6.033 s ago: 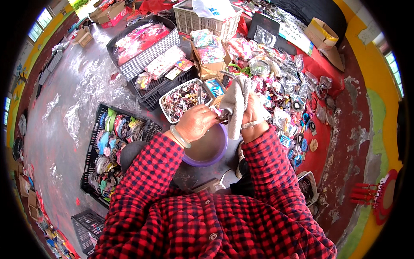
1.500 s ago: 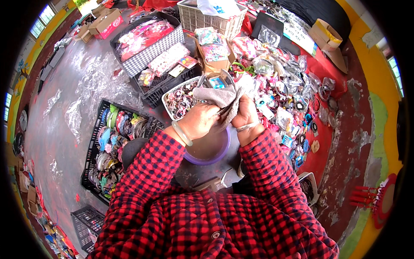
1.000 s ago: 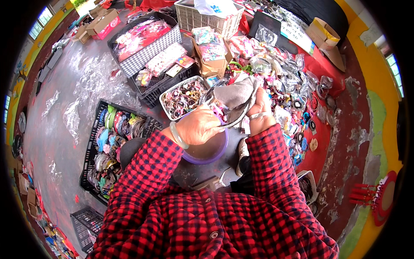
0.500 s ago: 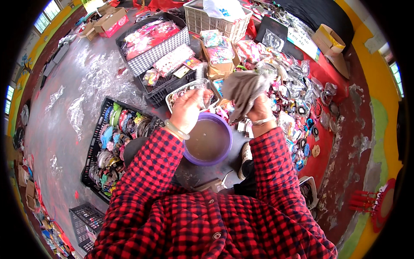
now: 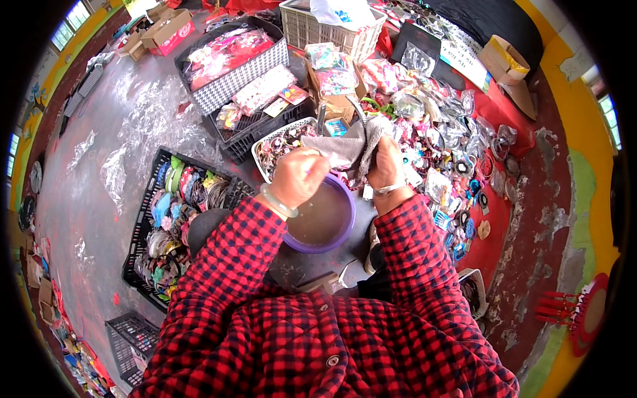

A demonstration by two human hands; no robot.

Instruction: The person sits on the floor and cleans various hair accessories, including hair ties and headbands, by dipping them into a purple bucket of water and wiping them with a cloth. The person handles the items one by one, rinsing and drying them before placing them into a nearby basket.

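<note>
My right hand [image 5: 386, 166] grips a grey-brown cloth [image 5: 340, 147], bunched near the thumb and spread out toward the left. My left hand [image 5: 300, 176] is closed against the cloth's lower left side; what its fingers hold is hidden. Two dark, narrow strips, like the ends of a headband [image 5: 321, 121], stick up behind the cloth. Beneath both hands stands a purple basin [image 5: 352, 222] of murky water. Behind the left hand, a white basket [image 5: 260, 154] holds many small dark and reddish hair accessories.
Left of the basin lies a black crate [image 5: 135, 249] of headbands. A heap of packaged accessories [image 5: 444, 139] covers the red cloth at right. Farther back stand stacked crates [image 5: 242, 76], an open carton [image 5: 337, 106] and a beige crate [image 5: 332, 34]. Clear plastic wrap [image 5: 156, 119] litters the floor.
The cloth has swung left and down, from beside my right hand to between both hands. My left hand has moved slightly right and lower; dark strips now show behind the cloth.
</note>
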